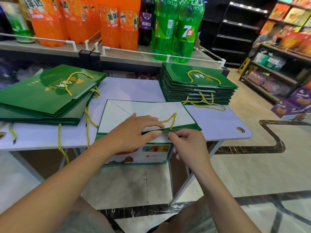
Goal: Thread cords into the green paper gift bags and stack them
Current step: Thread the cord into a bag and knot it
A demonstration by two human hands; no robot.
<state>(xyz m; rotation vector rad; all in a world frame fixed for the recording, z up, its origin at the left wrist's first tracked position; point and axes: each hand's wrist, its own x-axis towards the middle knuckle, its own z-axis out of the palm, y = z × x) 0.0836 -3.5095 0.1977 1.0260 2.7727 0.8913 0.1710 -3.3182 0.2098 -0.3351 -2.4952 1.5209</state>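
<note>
**Partway there: one bag on the cord, two piles beside it**

The green bag (143, 111) being worked lies flat on the tabletop (218, 125), pale side up, right under the fingers. The left hand (134, 130) presses it down, its fingers (151, 120) stretched out and grasping nothing, with the thumb against the bag's near rim. Just right of that thumb, the right hand (186, 145) pinches its fingertips (171, 135) together at the rim, where the yellow cord (171, 121) comes down. The cord's loop lies on the bag just beyond those fingertips. One end looks to be through already and the other seems to be going in now, though the hole itself is hidden.

Beyond and to the right of the fingers sits a neat stack (198, 88) of bags. Its top bag carries a cord, and more cords poke out of the near side. To the left is a looser pile (47, 95), also with a cord on its top bag and cords trailing over the tabletop's edge. Many bags therefore appear finished. I cannot tell whether either pile has unthreaded ones lower down. This bag has yet to be finished and stacked.
</note>
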